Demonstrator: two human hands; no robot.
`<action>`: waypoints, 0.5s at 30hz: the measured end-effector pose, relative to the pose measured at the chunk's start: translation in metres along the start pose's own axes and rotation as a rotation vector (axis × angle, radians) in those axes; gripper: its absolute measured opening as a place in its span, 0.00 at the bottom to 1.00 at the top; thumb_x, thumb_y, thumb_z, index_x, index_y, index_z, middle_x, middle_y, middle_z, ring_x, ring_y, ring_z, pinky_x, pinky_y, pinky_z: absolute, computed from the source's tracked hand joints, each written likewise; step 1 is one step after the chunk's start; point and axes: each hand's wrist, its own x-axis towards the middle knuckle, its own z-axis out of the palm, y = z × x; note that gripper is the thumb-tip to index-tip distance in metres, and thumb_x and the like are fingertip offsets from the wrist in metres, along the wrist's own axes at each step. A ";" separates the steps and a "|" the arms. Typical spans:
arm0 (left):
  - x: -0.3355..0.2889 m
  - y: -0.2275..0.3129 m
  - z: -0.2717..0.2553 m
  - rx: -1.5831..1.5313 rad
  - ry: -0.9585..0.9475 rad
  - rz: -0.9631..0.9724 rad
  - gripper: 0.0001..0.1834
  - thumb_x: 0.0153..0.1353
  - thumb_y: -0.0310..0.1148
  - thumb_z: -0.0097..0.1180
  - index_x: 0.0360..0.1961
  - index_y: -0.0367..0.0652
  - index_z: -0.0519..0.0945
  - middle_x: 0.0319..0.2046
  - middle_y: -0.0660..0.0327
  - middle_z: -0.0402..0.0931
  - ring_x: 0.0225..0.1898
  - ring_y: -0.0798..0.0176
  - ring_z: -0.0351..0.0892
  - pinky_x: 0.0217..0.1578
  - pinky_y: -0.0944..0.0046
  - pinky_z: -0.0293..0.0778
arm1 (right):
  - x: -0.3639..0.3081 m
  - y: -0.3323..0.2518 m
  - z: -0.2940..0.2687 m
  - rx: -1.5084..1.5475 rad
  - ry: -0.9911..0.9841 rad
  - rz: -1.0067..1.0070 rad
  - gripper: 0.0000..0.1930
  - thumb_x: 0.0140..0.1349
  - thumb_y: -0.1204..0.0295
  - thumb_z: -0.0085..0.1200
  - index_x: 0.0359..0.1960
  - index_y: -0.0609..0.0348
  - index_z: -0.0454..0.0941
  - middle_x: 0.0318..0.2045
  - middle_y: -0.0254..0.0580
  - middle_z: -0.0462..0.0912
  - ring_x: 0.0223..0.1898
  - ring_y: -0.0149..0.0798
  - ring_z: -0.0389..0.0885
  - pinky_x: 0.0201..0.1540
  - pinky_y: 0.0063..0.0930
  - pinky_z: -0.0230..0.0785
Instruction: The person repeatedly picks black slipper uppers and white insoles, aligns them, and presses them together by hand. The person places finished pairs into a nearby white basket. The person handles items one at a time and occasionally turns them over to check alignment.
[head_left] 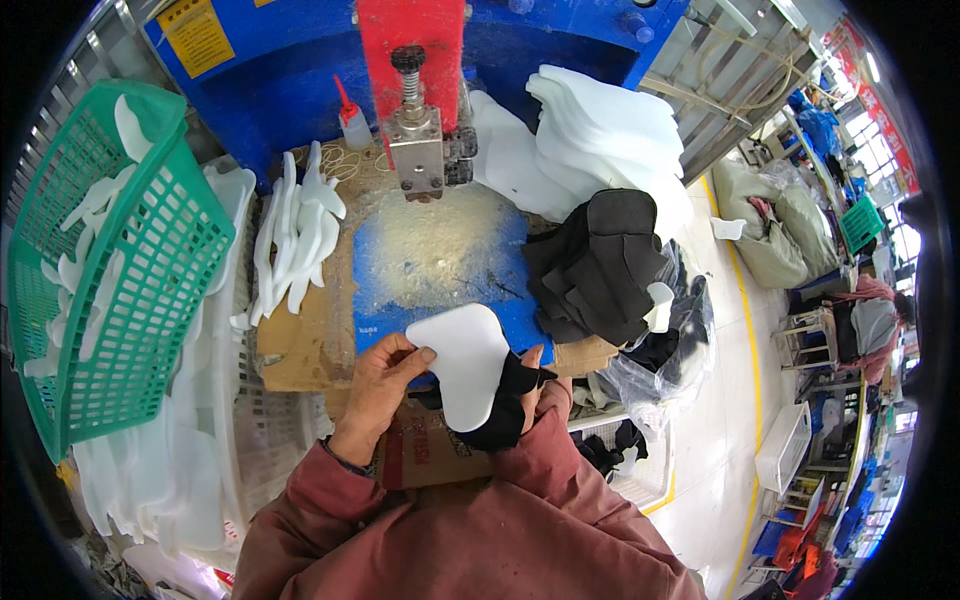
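Note:
My left hand is closed, thumb and fingers pinching the left edge of a flat white foam-like piece with rounded corners. Under and to the right of that piece is a black fabric piece, partly hidden by it. My right hand is closed on the black fabric, with some fingers hidden behind it. Both pieces are held in front of my body, above the near edge of a blue work plate dusted with pale powder.
A machine's metal head overhangs the plate. White stacked pieces and black pieces lie to the right. A red-nozzled bottle, white cut pieces and a green basket stand left.

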 end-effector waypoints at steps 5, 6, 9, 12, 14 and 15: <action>-0.024 0.020 0.009 0.249 0.160 0.095 0.11 0.66 0.27 0.67 0.47 0.35 0.84 0.43 0.57 0.86 0.44 0.65 0.84 0.48 0.65 0.78 | 0.003 -0.007 0.005 -0.011 -0.042 -0.113 0.54 0.68 0.24 0.28 0.78 0.60 0.57 0.70 0.51 0.72 0.66 0.50 0.75 0.65 0.42 0.71; -0.035 0.024 0.013 0.359 0.214 0.252 0.13 0.65 0.26 0.67 0.48 0.34 0.83 0.44 0.55 0.86 0.45 0.63 0.84 0.49 0.63 0.79 | 0.005 -0.009 0.006 0.001 -0.030 -0.113 0.54 0.67 0.24 0.29 0.78 0.59 0.57 0.69 0.51 0.72 0.65 0.50 0.76 0.64 0.42 0.72; -0.059 0.031 0.021 0.681 0.141 0.534 0.16 0.65 0.24 0.66 0.53 0.33 0.82 0.49 0.51 0.84 0.49 0.58 0.85 0.52 0.61 0.78 | 0.008 -0.014 0.006 0.080 -0.043 -0.119 0.54 0.67 0.23 0.31 0.77 0.59 0.58 0.67 0.50 0.74 0.62 0.50 0.78 0.61 0.42 0.74; -0.067 0.028 0.029 0.841 0.028 0.567 0.17 0.64 0.23 0.66 0.53 0.33 0.81 0.49 0.50 0.84 0.52 0.53 0.85 0.55 0.58 0.78 | 0.010 -0.013 0.004 0.168 -0.035 -0.090 0.53 0.66 0.23 0.33 0.76 0.58 0.61 0.64 0.49 0.77 0.59 0.48 0.80 0.58 0.41 0.75; -0.069 0.025 0.030 0.696 0.025 0.572 0.14 0.63 0.25 0.67 0.50 0.37 0.83 0.44 0.53 0.86 0.49 0.51 0.85 0.51 0.58 0.79 | 0.011 -0.013 0.003 0.147 -0.048 -0.078 0.53 0.66 0.23 0.34 0.75 0.58 0.62 0.61 0.48 0.78 0.56 0.47 0.81 0.57 0.40 0.76; -0.070 0.023 0.030 0.627 0.015 0.603 0.13 0.62 0.26 0.68 0.48 0.39 0.85 0.42 0.55 0.86 0.47 0.51 0.85 0.49 0.57 0.80 | 0.012 -0.014 0.003 0.145 -0.033 -0.085 0.52 0.66 0.23 0.34 0.75 0.58 0.63 0.61 0.47 0.79 0.56 0.46 0.81 0.56 0.40 0.76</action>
